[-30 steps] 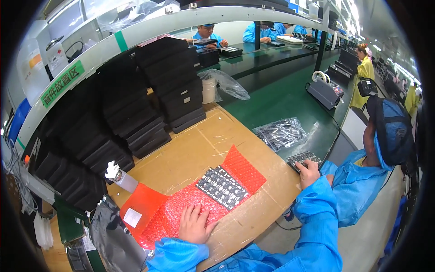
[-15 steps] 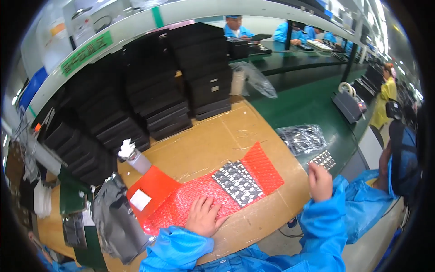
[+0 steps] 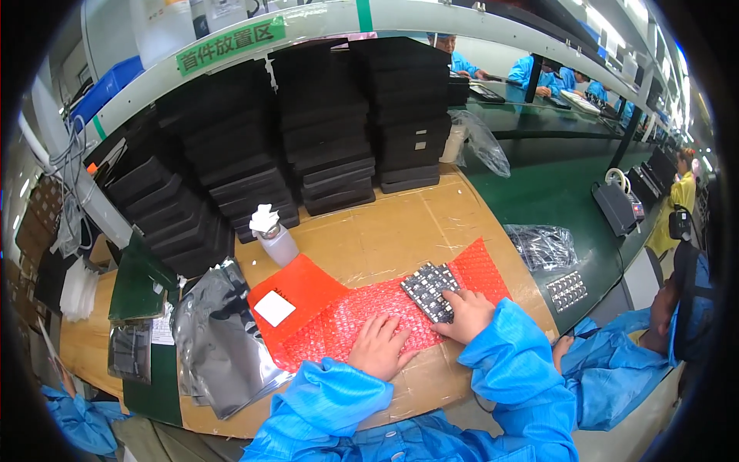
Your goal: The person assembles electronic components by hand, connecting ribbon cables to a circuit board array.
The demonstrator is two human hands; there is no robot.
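Observation:
My left hand (image 3: 381,346) lies flat with fingers spread on a sheet of red bubble wrap (image 3: 339,327). Dark circuit boards with rows of pale components (image 3: 428,286) rest on the wrap's right part. At their right edge is my right hand (image 3: 466,314), its fingers bent over the top and its thumb at the near side, gripping them. How many boards it grips is hidden. A red bubble-wrap pouch (image 3: 308,289) with a white label joins the wrap on the left. Another circuit board (image 3: 566,290) lies on the green bench to the right.
Tall stacks of black trays (image 3: 323,131) line the back of the cardboard (image 3: 392,219). A bottle topped with white tissue (image 3: 278,245) stands before them. Silvery bags (image 3: 223,331) lie left; a clear bag (image 3: 541,246) lies right. A co-worker's blue sleeve (image 3: 623,346) is close on my right.
My right hand has left the circuit board on the green bench and moved left onto the boards on the bubble wrap. My left hand stays on the wrap. The view has shifted.

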